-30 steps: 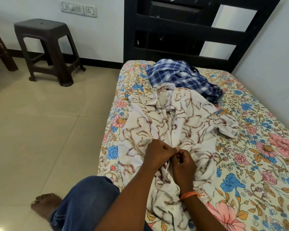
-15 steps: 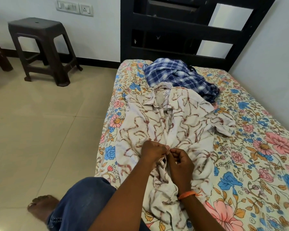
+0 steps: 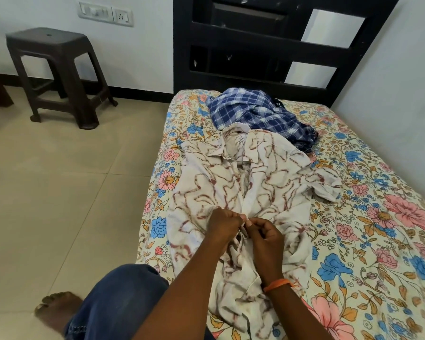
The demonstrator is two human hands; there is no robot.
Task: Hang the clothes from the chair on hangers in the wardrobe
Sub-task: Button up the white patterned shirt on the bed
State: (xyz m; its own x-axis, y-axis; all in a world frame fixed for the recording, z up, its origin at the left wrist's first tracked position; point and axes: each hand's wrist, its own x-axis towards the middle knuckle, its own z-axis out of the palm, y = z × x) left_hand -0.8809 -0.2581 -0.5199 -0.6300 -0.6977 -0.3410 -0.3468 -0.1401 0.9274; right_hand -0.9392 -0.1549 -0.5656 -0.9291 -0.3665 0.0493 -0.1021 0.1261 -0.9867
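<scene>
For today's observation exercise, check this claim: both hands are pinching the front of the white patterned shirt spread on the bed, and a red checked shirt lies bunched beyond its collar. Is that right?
One detail is wrong: the checked shirt is blue and white, not red. The head view shows it bunched beyond the collar of the white patterned shirt on the bed, while the left hand and right hand pinch the shirt's front.

A thin, crumpled cloth shirt [image 3: 233, 190] is lying matt on a printed cotton-looking bedsheet [image 3: 378, 241]. Beside it, checked woven cloth [image 3: 260, 114] is bunching softly. The plastic stool [image 3: 59, 69] (dark, moulded) is showing a dull sheen; floor tiles [image 3: 59, 192] are gleaming smooth.
</scene>
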